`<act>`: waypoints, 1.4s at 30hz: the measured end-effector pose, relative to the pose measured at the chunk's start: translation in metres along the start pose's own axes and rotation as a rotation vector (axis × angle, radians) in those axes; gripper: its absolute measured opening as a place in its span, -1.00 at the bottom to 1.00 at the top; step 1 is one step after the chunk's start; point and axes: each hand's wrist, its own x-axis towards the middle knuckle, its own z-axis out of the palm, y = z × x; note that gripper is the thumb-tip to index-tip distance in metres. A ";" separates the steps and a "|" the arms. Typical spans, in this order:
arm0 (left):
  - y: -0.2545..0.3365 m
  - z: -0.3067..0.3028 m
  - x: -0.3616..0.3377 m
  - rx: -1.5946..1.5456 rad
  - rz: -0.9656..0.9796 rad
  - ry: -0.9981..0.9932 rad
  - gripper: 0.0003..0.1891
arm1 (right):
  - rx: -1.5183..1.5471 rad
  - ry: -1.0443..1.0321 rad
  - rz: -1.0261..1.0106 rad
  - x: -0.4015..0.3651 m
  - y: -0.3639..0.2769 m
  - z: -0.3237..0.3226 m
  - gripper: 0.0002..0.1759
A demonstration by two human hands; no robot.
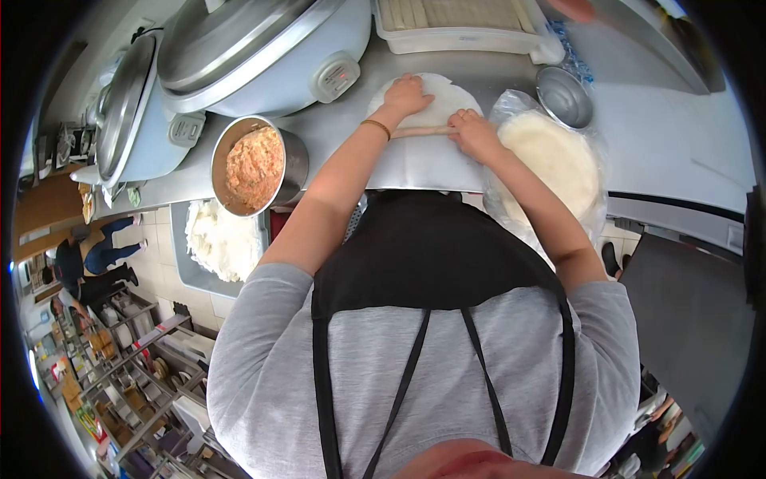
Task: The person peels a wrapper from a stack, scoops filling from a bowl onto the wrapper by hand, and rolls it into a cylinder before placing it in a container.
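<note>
A thin, round, pale wrapper sheet lies on the steel counter, its near edge formed into a slim rolled strip. My left hand rests on the left side of the sheet, fingers stretched to the right. At the right end of the roll, my right hand has its fingers closed on it. Just right of that hand sits a stack of round wrappers in clear plastic. A deep metal pot of orange-pink minced filling stands left of my left forearm.
Two large lidded cookers occupy the left of the counter. A white tray of rolled strips is at the back, near a metal bowl. Below stands a grey tub of white shreds. People are in the background.
</note>
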 end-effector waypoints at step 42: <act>-0.025 -0.016 -0.090 -0.256 0.320 0.043 -0.32 | 0.081 -0.047 -0.051 0.047 -0.047 0.028 -0.66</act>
